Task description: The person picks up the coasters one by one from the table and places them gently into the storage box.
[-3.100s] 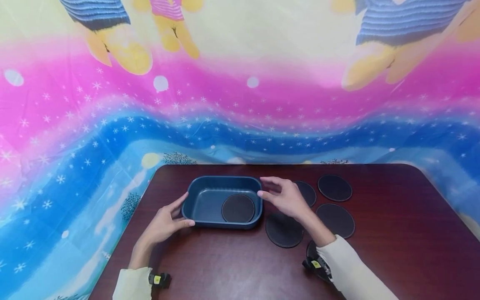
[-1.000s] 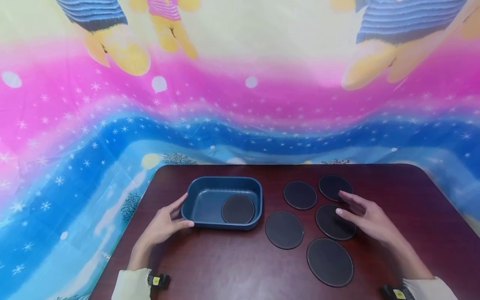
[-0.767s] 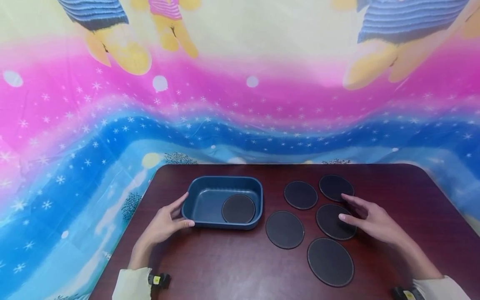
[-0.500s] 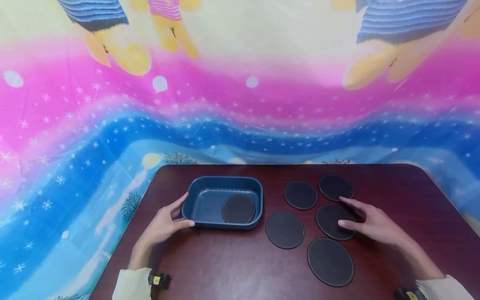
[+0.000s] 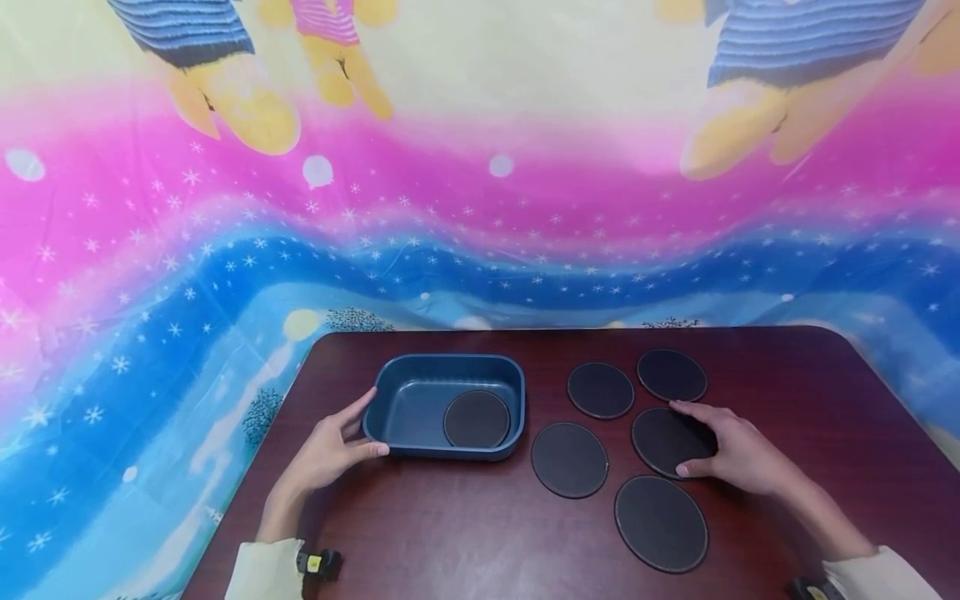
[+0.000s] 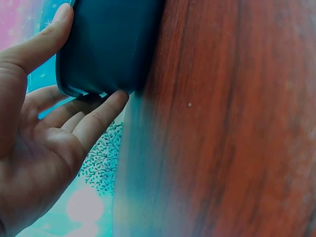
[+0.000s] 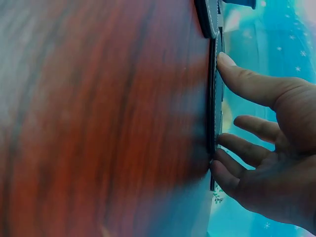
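A dark blue rectangular container with rounded corners stands at the table's back left. One round black coaster lies inside, toward its right end. My left hand holds the container's left end, thumb at the near corner and fingers around the side. My right hand spans the middle-right coaster, thumb at its near edge and index finger at its far edge. That coaster still lies flat; in the right wrist view my thumb and fingertips touch its stitched rim.
Other black coasters lie flat around it: one at the back right, one at the front, and two nearer the container. The dark red-brown table ends at a patterned cloth backdrop.
My right hand left the container's right end and moved right to the coasters. Over the last half second its thumb and index finger have spread to the middle-right coaster's edges. The left hand stays.
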{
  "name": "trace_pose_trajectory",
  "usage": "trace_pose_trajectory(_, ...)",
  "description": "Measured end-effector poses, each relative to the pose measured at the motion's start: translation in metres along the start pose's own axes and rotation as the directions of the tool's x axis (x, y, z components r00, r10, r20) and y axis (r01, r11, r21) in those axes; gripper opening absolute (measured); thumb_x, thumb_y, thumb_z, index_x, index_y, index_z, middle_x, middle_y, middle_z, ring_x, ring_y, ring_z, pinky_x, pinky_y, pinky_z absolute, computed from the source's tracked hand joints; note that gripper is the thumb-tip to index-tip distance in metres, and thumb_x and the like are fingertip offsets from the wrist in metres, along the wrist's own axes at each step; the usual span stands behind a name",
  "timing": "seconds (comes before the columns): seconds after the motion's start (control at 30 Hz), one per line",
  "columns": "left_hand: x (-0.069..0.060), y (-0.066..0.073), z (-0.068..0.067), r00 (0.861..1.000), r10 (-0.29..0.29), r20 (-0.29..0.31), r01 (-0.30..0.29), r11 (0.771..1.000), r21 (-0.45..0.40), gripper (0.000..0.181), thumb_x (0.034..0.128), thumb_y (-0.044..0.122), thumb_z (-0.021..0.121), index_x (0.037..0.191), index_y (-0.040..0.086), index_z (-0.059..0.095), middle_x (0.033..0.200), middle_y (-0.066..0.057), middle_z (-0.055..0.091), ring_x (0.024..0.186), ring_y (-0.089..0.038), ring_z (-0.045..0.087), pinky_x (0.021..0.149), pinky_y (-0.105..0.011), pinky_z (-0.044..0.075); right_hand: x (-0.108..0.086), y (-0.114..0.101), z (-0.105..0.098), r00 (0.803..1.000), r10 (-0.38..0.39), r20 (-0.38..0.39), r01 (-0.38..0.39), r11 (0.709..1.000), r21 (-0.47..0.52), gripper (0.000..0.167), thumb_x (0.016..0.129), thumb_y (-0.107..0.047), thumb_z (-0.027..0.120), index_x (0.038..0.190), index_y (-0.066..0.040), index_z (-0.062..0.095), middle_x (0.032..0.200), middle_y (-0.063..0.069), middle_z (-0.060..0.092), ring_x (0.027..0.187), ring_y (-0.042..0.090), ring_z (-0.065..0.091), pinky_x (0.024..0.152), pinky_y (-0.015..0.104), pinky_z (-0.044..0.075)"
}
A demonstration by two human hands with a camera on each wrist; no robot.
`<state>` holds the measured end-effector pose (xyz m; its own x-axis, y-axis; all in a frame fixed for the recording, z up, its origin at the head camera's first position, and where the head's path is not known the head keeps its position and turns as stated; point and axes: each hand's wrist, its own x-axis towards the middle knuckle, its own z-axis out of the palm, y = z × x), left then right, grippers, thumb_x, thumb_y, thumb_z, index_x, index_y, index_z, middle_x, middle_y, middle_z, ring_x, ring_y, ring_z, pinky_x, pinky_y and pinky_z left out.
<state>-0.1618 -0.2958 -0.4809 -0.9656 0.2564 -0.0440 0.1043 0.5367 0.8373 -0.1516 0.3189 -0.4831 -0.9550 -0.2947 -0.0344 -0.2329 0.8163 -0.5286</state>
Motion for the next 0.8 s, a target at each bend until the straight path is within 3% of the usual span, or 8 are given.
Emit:
trace_pose_trajectory(0.47,-0.0005,-0.0008,0.0014,1.000,0.016,0.003,-0.016,1.000,-0.010,0.102,0.0917,0.029,0.087,0.172,0.020,0.027,0.168,-0.025,0.043,0.142,-0.044,0.059,0.099,-0.037,0.063,-0.0002,-0.0008,0.0000,0.999,0.038,0.002,-0.038,0.999,-0.017,0.101,0.074,-0.037,0.099,0.156,-0.002,0.053,0.151,0.036,0.054,0.131,0.056,0.054,0.092,0.066,0.054)
trace_pose_trajectory(0.8,-0.0002,-0.0010,0.0004,1.000,0.031,0.002,-0.031,1.000,-0.003,0.100,0.0930,0.029,0.086,0.172,0.020,0.026,0.167,-0.024,0.045,0.142,-0.043,0.059,0.098,-0.035,0.063,0.0045,0.0024,0.0004,1.000,-0.016,-0.018,0.016,1.000,0.005,0.089,0.071,-0.028,0.102,0.147,-0.005,0.061,0.144,0.030,0.057,0.125,0.052,0.058,0.089,0.063,0.056)
